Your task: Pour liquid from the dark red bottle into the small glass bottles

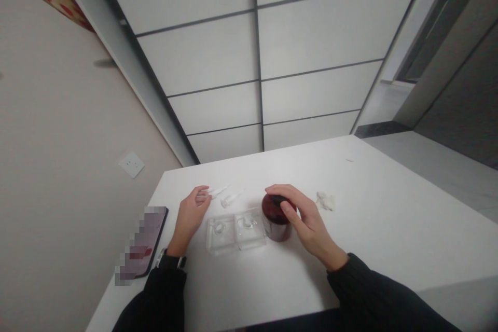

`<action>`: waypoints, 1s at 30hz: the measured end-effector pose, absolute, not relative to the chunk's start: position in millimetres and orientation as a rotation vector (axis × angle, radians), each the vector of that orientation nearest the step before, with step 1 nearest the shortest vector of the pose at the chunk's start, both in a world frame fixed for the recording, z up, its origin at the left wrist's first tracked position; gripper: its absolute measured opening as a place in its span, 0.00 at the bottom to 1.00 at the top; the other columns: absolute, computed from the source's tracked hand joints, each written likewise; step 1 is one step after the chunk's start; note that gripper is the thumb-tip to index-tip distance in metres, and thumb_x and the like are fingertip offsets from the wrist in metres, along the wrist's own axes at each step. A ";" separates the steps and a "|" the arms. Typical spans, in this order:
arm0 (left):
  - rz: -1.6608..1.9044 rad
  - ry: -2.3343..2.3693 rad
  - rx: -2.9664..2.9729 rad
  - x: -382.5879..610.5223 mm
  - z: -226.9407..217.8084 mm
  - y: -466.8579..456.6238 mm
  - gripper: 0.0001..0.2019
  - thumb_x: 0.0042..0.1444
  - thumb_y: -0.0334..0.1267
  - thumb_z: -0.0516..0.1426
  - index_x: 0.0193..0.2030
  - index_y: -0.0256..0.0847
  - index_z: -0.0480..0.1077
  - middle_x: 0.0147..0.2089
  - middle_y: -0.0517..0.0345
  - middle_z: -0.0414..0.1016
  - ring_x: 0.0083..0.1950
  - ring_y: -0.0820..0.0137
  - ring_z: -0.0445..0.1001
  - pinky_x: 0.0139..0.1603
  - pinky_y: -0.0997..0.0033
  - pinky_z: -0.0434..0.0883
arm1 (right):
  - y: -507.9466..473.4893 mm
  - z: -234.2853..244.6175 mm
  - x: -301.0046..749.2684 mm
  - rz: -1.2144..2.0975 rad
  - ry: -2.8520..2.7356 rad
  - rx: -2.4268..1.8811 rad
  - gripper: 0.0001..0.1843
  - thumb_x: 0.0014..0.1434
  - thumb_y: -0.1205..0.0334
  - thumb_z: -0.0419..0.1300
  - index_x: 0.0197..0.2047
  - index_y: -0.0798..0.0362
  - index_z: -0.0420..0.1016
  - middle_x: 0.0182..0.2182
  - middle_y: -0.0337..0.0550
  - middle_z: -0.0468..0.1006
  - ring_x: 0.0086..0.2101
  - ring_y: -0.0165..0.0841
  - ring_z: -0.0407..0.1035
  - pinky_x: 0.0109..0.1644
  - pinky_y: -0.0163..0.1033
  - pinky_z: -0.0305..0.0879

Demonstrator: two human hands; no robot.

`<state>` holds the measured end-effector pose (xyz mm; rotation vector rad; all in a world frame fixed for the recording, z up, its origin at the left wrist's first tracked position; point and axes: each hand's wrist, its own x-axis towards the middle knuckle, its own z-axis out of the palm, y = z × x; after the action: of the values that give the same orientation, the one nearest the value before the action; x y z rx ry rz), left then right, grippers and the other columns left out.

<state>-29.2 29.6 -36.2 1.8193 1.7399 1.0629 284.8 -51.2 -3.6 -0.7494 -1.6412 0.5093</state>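
Note:
My right hand (301, 212) curls over the top of a dark red-brown jar (278, 231), with thumb and fingers around its black-topped lid. My left hand (194, 205) lies on the table with its fingers curled around the near end of a thin, clear, pointed plastic piece (218, 191). A similar clear piece (232, 198) with a wider end rests just right of it. Between my hands, touching or very near the jar, sits a clear plastic tray (235, 236) with two square compartments. Each compartment has a small round clear shape inside, too faint to name.
A crumpled white tissue (325, 201) lies right of my right hand. A phone (146, 244) is at the table's left edge beside my left wrist. The white table (381, 218) ends before white panelled doors (218, 72); a wall with a socket (132, 164) stands left.

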 end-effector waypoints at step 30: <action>1.031 1.744 1.825 -31.4 -39.6 31.4 0.23 0.57 0.53 0.59 0.53 0.40 0.75 0.44 0.51 0.81 0.41 0.62 0.83 0.51 0.59 0.80 | -51.4 -11.7 271.6 0.599 -1.428 -0.838 0.23 0.60 0.58 0.70 0.53 0.45 0.64 0.61 0.52 0.71 0.53 0.40 0.76 0.63 0.56 0.72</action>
<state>-31.4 31.4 -39.6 1.8253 1.7445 1.0308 271.6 -51.4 -11.7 -0.8380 -1.4280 0.5987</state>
